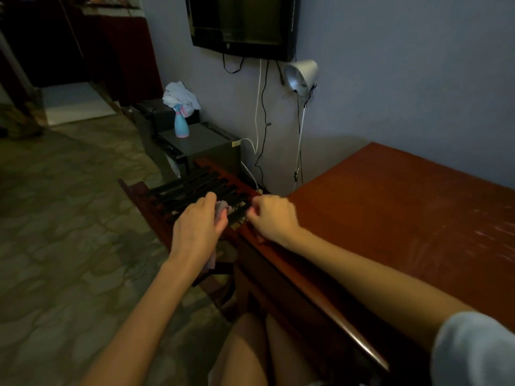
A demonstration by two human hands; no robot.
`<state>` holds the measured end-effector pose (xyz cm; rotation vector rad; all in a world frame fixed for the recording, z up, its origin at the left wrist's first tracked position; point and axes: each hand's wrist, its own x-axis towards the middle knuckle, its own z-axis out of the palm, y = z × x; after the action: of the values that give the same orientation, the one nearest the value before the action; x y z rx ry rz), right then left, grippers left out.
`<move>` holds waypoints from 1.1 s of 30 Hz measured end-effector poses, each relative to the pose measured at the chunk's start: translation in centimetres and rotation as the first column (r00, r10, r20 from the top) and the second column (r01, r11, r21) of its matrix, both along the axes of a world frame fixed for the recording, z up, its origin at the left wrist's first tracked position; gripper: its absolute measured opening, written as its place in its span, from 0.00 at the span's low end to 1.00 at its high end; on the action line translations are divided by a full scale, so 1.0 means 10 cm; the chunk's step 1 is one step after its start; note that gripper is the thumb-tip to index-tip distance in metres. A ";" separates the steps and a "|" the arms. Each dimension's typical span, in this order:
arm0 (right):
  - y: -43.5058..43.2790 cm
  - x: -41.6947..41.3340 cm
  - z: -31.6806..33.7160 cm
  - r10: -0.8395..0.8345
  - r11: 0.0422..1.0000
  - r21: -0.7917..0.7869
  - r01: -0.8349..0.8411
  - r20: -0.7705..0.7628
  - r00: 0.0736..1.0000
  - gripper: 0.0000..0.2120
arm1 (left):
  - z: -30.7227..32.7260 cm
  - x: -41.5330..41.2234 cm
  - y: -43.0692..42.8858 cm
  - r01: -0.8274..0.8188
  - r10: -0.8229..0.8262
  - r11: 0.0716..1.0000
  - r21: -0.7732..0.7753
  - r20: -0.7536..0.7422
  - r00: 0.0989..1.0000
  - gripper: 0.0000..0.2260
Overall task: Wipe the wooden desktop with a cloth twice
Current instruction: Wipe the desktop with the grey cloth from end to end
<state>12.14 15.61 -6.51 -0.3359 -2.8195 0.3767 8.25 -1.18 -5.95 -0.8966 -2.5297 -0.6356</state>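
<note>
The reddish-brown wooden desktop [395, 207] fills the right half of the view, its left edge running toward me. My left hand [198, 227] grips a small greyish-pink cloth [221, 208], held in the air just left of the desk's near-left corner; a bit of the cloth hangs below the wrist. My right hand [271, 217] hovers at the desk's left edge with its fingers curled, and a bit of pinkish cloth shows under its palm. Whether it holds the cloth I cannot make out.
A dark slatted chair [195, 190] stands left of the desk. Behind it are grey boxes [203, 140] with a blue spray bottle [181, 125] and a white rag [179, 96]. A clamp lamp [302, 76], cables and a wall screen [242, 20] are at the back wall.
</note>
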 end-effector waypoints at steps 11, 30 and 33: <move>0.72 1.20 0.02 -0.146 0.989 0.022 0.145 0.042 0.988 0.12 | 0.01 0.18 0.43 0.105 -0.105 0.994 -0.038 -0.003 0.994 0.08; 0.71 1.71 -0.05 -0.153 0.987 0.044 0.153 0.002 0.988 0.12 | 0.01 0.34 0.94 0.286 -0.287 0.955 -0.083 0.003 0.958 0.07; 1.09 1.55 0.01 -0.315 0.949 0.028 0.315 -0.006 0.949 0.12 | -0.09 0.41 1.08 0.312 -0.311 0.943 -0.116 0.032 0.950 0.08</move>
<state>27.66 26.50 -6.43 -0.7658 -2.7022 0.2650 12.37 9.60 -6.87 -1.3584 -2.4794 -0.5861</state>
